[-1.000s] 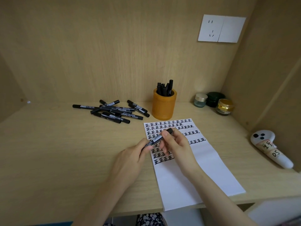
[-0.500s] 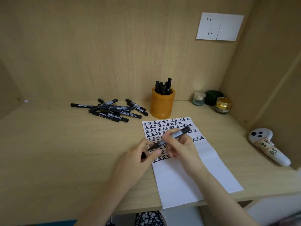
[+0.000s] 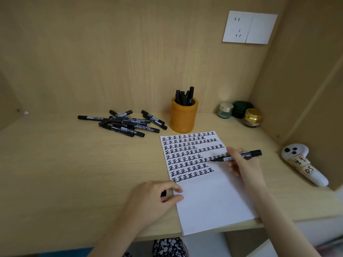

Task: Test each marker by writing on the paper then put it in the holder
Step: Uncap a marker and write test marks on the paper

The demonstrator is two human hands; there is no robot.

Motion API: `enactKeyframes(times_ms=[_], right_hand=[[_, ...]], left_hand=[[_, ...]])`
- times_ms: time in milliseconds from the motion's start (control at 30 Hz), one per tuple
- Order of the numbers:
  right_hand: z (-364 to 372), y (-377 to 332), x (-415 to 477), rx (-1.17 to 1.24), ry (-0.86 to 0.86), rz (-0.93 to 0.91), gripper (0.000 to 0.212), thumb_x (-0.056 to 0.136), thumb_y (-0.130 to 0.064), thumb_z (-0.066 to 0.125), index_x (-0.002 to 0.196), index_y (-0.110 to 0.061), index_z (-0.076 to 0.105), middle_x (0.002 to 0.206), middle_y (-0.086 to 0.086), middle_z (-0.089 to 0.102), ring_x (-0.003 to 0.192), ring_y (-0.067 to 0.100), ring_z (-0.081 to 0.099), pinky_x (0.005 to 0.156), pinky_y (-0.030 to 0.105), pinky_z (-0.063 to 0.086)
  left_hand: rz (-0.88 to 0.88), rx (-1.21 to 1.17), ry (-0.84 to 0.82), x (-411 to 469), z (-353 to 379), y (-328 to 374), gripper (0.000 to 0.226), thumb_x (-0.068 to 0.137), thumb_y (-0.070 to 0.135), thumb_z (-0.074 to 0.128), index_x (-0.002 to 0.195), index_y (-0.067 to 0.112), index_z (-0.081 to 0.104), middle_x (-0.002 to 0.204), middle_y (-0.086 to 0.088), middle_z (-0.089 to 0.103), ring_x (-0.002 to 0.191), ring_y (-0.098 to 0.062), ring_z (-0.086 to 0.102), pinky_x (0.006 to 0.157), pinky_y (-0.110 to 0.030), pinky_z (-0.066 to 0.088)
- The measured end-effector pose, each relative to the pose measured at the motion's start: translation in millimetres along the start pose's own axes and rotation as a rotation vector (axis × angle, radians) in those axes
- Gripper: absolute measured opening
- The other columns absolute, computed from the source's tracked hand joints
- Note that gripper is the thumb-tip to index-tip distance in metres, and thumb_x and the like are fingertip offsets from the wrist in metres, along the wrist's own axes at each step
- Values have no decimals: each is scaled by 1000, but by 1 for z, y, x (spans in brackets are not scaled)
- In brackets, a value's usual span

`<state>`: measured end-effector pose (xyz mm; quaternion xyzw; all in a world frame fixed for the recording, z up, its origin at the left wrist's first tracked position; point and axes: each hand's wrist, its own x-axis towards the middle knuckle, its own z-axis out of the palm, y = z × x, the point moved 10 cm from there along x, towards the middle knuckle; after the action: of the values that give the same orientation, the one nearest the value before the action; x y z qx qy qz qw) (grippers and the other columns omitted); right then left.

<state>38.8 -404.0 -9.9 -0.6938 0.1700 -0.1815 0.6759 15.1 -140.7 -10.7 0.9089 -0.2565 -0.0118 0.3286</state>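
**Clerk:** Item one, the marker (image 3: 248, 155). Location?

**Checker:** Uncapped, lying almost level over the paper (image 3: 204, 197) near its 3 o'clock edge. The tip points toward 9 o'clock, at the end of a written row. Whether the tip touches the sheet, I cannot tell.

**Clerk:** Held by?

**Checker:** By the right hand (image 3: 243, 167). Its grip is closed round the barrel, just behind the tip section.

**Clerk:** Handling notes?

**Checker:** Judged light and rigid, with a smooth plastic barrel and a printed label. It would likely roll if laid down. Take it near the tip for writing and mid-barrel for carrying. The tip is inked, so keep it off the desk (image 3: 74, 173).

**Clerk:** Item two, the cap (image 3: 163, 193)?

**Checker:** Small, black, mostly hidden. At the paper's 8 o'clock edge, the left hand (image 3: 150, 199) pinches it between thumb and fingers. It looks easily dropped, and should go back with a straight push.

**Clerk:** Item three, the holder (image 3: 183, 119)?

**Checker:** Orange cylinder, upright, at 12 o'clock from the paper, with stored markers (image 3: 185, 97) standing in it. It looks steady. The room inside is partly taken.

**Clerk:** Remaining stock?

**Checker:** A heap of loose markers (image 3: 126, 125) at 10 o'clock from the paper, beside the holder.

**Clerk:** Stage?

**Checker:** Test writing, by my reading. Capping and stowing are not yet done.
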Motion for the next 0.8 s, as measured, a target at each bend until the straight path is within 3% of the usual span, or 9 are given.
enactKeyframes(times_ms=[100, 267, 467, 800], right_hand=[[6, -1, -1, 11, -44, -26, 23, 89, -24, 66, 78, -4, 65, 52, 10, 60, 41, 14, 50, 37, 19, 28], [6, -3, -2, -158, -11, -44, 37, 83, -28, 73, 59, -12, 51, 51, 3, 45, 43, 10, 37, 47, 19, 31], [3, 4, 0, -188, 29, -27, 33, 88, -17, 64, 59, -12, 49, 56, 4, 41, 51, 13, 36, 53, 27, 28], [5, 7, 0, -221, 5, -32, 32, 88, -22, 65, 61, -13, 51, 57, 7, 43, 52, 14, 36, 55, 31, 27]], left_hand=[[1, 21, 3, 0, 1, -1, 20, 83, 56, 57, 99, 45, 64, 51, 12, 48, 57, 3, 51, 52, -10, 32], [14, 39, 6, 0, 2, -1, 22, 84, 56, 56, 100, 44, 64, 51, 12, 49, 56, 2, 51, 51, -10, 32], [16, 44, 9, 1, 3, -3, 22, 83, 58, 55, 100, 46, 63, 50, 12, 49, 51, -2, 49, 50, -10, 30], [21, 33, 16, 1, 4, -5, 22, 82, 58, 56, 100, 46, 62, 51, 12, 49, 50, -4, 48, 52, -10, 31]])
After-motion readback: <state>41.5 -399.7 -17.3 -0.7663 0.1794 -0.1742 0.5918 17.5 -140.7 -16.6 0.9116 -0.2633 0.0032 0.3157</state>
